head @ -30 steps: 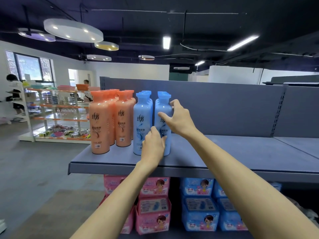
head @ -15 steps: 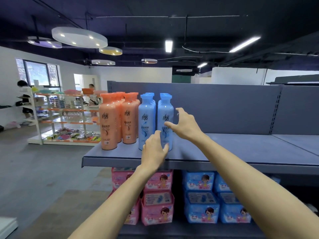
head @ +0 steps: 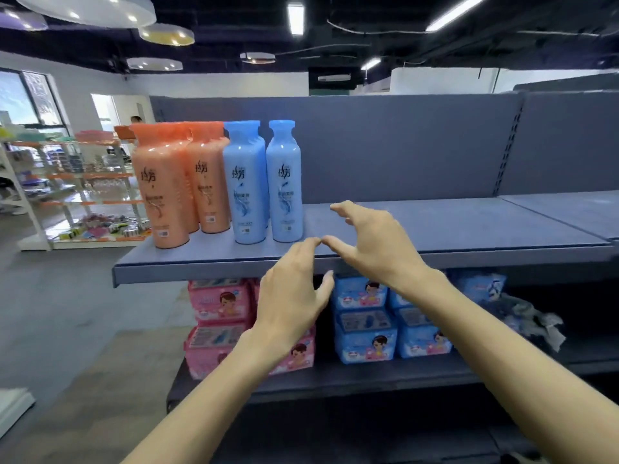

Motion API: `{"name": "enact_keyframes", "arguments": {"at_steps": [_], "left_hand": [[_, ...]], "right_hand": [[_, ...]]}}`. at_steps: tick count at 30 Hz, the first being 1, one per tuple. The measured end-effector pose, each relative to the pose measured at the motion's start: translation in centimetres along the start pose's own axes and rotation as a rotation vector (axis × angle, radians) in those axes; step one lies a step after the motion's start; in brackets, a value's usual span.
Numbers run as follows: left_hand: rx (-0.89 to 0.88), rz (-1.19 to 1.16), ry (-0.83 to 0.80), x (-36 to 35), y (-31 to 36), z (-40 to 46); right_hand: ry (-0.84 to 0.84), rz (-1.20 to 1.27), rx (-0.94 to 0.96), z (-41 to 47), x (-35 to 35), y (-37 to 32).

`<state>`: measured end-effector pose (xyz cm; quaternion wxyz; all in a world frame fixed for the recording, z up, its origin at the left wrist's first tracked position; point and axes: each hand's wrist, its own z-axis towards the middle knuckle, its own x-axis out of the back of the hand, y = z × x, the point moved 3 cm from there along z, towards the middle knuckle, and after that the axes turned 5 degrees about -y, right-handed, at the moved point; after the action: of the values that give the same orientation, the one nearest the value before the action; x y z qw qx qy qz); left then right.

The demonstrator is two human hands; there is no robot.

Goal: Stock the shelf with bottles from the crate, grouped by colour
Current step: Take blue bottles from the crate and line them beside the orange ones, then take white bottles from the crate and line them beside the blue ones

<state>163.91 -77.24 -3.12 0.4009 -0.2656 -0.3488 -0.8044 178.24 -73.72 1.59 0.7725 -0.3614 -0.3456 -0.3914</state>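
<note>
Both hands have pulled back off the blue bottles (head: 264,182) — left hand (head: 291,296) and right hand (head: 371,242) empty, fingers loose. Orange bottles (head: 181,185) stand left of them; crate not visible.

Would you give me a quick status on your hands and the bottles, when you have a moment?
Left hand and right hand open, holding nothing, off the bottles. Orange bottles and blue bottles upright, grouped on the shelf. Nothing in the way.

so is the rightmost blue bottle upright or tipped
Upright: the rightmost blue bottle stands on its base on the shelf, cap up, level with its neighbour. Neither hand touches it.
</note>
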Motion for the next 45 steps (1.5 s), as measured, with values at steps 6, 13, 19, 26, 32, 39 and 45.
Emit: {"name": "enact_keyframes", "arguments": {"at_steps": [6, 13, 19, 26, 32, 39, 45], "left_hand": [[-0.001, 0.016, -0.096, -6.0, -0.8, -5.8], [0.086, 0.013, -0.46, -19.3, -2.1, -16.2], [0.115, 0.026, -0.746, -30.1, -2.4, -25.7], [0.176, 0.048, -1.038, -39.8, -3.9, -36.7], [0.209, 0.049, -1.189, -44.8, -5.0, -44.4], [0.222, 0.057, -1.285, -48.7, -6.8, -49.4], [0.233, 0.049, -1.293, -50.5, -7.4, -50.8]], "right_hand": [[-0.041, 0.05, -0.078, -8.4, -4.0, 5.0], [-0.308, 0.0, -0.327, -19.8, -14.1, 13.0], [-0.548, 0.002, -0.537, -29.3, -22.7, 19.4], [-0.773, 0.039, -0.739, -42.0, -33.3, 24.9], [-0.866, 0.082, -0.796, -49.8, -41.2, 26.2], [-0.904, 0.046, -0.739, -53.1, -48.4, 26.2], [-0.886, -0.048, -0.723, -53.5, -50.5, 26.9]]}}
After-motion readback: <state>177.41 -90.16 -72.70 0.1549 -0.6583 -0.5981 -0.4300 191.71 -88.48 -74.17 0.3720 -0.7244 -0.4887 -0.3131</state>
